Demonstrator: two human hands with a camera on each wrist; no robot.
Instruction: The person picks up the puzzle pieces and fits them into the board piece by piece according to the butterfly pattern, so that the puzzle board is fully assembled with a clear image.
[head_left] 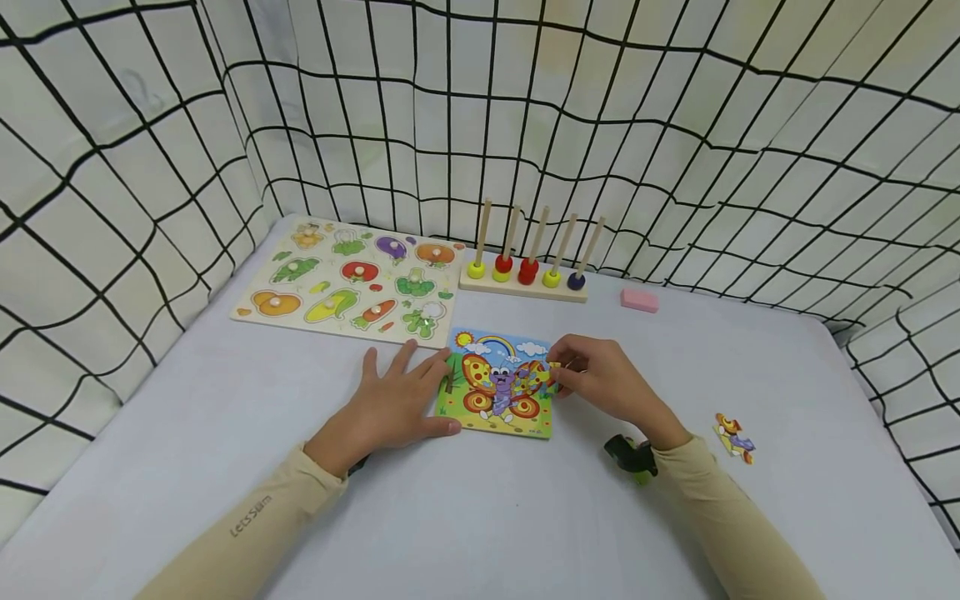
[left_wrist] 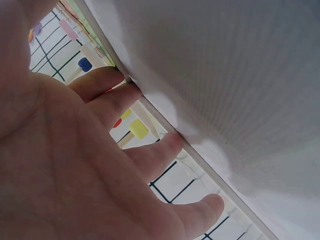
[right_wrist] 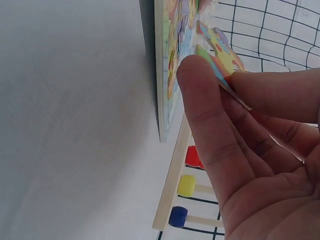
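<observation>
A butterfly jigsaw puzzle [head_left: 487, 419] in a square board lies flat on the table. My right hand [head_left: 603, 379] pinches a yellow, red-spotted puzzle piece [right_wrist: 227, 55] between thumb and fingertips, tilted above the board's right side. In the right wrist view this piece is apart from the board's surface. My left hand [head_left: 393, 408] is spread flat at the board's left edge, thumb near its lower left corner and fingers straight. The left wrist view shows the palm and fingers [left_wrist: 152, 157], with a thin pale board edge by the fingertips.
A vegetable peg puzzle [head_left: 330, 275] lies at the back left. Beside it stands a wooden bead stacker [head_left: 522, 287] with upright pegs, then a pink block [head_left: 639, 300]. Another loose puzzle piece [head_left: 735, 437] lies to the right of my right forearm. Black netting surrounds the table's back and sides.
</observation>
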